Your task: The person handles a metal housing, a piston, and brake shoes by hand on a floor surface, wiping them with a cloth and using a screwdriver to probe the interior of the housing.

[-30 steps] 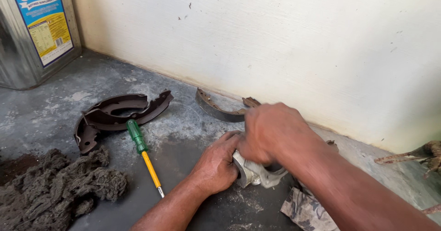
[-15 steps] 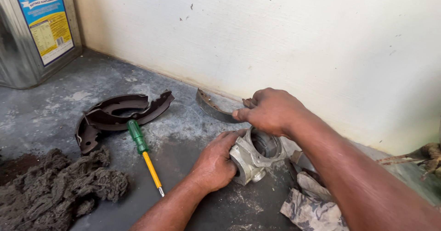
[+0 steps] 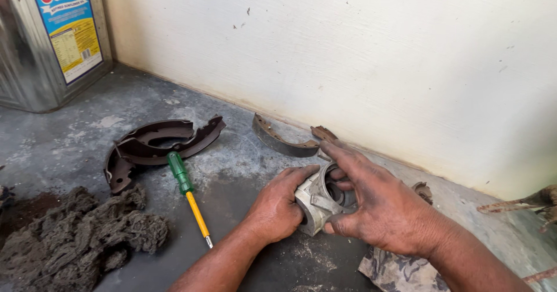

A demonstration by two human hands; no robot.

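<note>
- Hands: left hand (image 3: pixel 277 209) and right hand (image 3: pixel 380 208) both grip the grey metal housing (image 3: pixel 316 202), fingers closed round it.
- Brake shoes (image 3: pixel 156 147) and screwdriver (image 3: pixel 187 192) lie apart, untouched.

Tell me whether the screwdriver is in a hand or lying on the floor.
Lying flat on the floor: the screwdriver sits apart from both hands, beside the brake shoes.
</note>
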